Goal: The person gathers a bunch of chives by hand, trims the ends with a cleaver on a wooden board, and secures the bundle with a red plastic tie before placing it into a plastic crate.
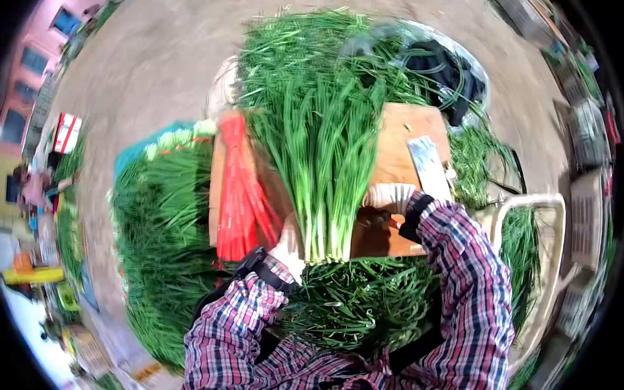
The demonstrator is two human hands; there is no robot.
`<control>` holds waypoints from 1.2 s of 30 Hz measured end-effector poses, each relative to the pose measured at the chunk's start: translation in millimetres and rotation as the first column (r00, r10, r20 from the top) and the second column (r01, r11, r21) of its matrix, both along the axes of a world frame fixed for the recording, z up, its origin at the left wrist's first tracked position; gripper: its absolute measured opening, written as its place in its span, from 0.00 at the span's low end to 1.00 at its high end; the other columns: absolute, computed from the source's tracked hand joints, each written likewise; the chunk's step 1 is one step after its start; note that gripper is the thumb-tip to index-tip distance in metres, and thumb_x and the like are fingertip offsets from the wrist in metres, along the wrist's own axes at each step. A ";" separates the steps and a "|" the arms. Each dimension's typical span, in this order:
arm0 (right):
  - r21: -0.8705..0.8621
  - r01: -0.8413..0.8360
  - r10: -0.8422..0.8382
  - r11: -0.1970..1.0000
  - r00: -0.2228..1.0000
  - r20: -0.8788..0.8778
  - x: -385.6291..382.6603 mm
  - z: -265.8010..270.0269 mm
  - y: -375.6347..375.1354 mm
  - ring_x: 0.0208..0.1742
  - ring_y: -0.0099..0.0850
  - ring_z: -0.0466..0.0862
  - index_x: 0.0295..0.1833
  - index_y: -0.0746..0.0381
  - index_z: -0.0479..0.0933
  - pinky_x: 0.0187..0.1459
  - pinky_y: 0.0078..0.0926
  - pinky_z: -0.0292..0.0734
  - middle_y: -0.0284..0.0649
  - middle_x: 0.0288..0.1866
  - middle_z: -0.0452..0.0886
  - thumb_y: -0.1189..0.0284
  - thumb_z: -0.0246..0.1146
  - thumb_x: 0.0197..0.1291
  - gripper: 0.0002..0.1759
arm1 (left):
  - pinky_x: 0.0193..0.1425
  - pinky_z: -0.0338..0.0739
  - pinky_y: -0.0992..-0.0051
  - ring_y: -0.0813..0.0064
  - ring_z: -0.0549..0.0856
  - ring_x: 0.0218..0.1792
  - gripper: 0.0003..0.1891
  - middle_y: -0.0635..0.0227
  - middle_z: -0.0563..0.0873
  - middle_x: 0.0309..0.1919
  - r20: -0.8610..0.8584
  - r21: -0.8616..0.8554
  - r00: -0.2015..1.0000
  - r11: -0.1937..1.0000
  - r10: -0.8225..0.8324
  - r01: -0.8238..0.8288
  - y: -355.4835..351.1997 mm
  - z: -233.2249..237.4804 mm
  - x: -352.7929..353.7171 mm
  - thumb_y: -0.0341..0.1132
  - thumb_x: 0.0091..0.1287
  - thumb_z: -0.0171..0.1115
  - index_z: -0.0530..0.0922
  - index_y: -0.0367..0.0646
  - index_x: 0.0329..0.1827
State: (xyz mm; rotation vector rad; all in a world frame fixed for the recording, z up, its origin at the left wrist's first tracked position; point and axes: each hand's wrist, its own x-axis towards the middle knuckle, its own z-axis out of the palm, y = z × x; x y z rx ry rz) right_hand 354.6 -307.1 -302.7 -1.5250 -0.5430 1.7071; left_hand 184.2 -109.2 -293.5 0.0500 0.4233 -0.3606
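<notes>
A bunch of green onions lies lengthwise over the wooden board, its pale root ends towards me at the board's near edge. Against the left side of these ends is my left hand, closed around the stalks, with its fingers partly hidden underneath. My right hand, in a pale ridged glove, touches the bunch's right side; motion blurs its fingers. Below that hand, a small dark and red object shows in shadow. Red ribbon strips are spread over the board's left part, beside my left hand.
Leafy greens heap up behind the board and to its left. A pale flat object lies on the board's right. Loose leaves cover the area before me. At the right stands a beige plastic chair.
</notes>
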 end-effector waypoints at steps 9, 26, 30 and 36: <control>0.258 -0.053 -0.079 0.965 0.876 0.476 -4.9 -21.6 5.2 0.26 0.23 0.78 0.46 0.58 0.82 0.28 0.26 0.74 0.36 0.31 0.84 0.60 0.55 0.73 0.15 | 0.47 0.85 0.56 0.61 0.89 0.38 0.21 0.60 0.89 0.42 -0.103 0.039 0.995 0.999 0.018 -0.014 1.1 -3.0 -3.2 0.49 0.74 0.53 0.81 0.40 0.52; -0.336 -0.477 0.554 0.812 0.450 0.701 6.9 -11.7 -8.0 0.58 0.43 0.81 0.61 0.62 0.76 0.58 0.34 0.76 0.48 0.59 0.81 0.67 0.48 0.73 0.19 | 0.46 0.78 0.69 0.74 0.83 0.38 0.17 0.69 0.88 0.40 -0.113 0.592 0.958 0.792 0.264 -0.149 -13.0 -11.9 -2.3 0.50 0.71 0.61 0.84 0.46 0.49; -0.242 -0.412 0.457 0.878 0.575 0.678 -2.4 0.6 5.7 0.63 0.39 0.78 0.61 0.62 0.76 0.62 0.31 0.73 0.46 0.63 0.79 0.70 0.48 0.73 0.18 | 0.48 0.76 0.75 0.80 0.83 0.41 0.19 0.72 0.88 0.42 -0.073 0.674 0.937 0.710 0.341 -0.206 -14.7 -18.0 3.0 0.48 0.69 0.66 0.85 0.41 0.50; 0.028 -0.286 0.179 0.958 0.670 0.720 -6.9 -13.5 3.0 0.51 0.34 0.79 0.58 0.64 0.77 0.55 0.30 0.76 0.42 0.52 0.82 0.71 0.58 0.69 0.15 | 0.52 0.75 0.76 0.80 0.83 0.45 0.20 0.72 0.88 0.46 -0.109 0.600 0.924 0.765 0.366 -0.232 -16.3 -15.9 5.3 0.48 0.69 0.66 0.85 0.40 0.53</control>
